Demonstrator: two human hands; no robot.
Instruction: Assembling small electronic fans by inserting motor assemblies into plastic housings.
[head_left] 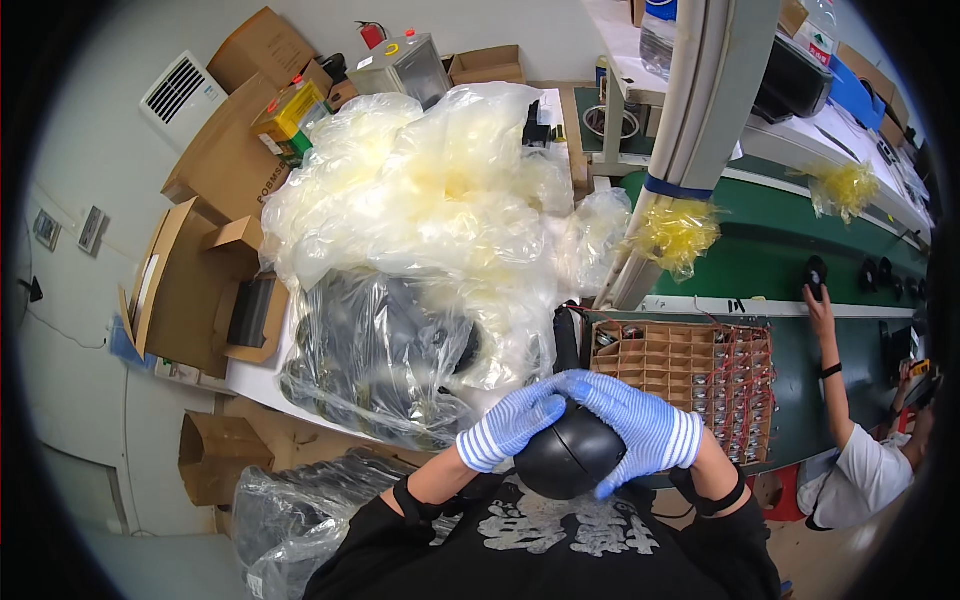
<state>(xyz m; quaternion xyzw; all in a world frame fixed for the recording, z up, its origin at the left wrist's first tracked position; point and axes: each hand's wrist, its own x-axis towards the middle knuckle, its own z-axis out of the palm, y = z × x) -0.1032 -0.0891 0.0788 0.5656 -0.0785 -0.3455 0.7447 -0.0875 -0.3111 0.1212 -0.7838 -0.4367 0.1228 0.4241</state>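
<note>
Both my hands, in blue-and-white striped gloves, are closed around a glossy black rounded housing held close to my chest. A seam line runs across its shell. My left hand grips its upper left side. My right hand wraps over its top and right side, and the fingers of both hands meet at the top. Just beyond them a black tube-like part stands out; whether it joins the housing is hidden. Beside my right hand lies a divided cardboard tray with several small metal parts and red wires in its cells.
Clear plastic bags cover the table ahead, one over dark parts. Open cardboard boxes stand at left. A metal post rises beside the green conveyor. At right, a co-worker's hand touches a black part.
</note>
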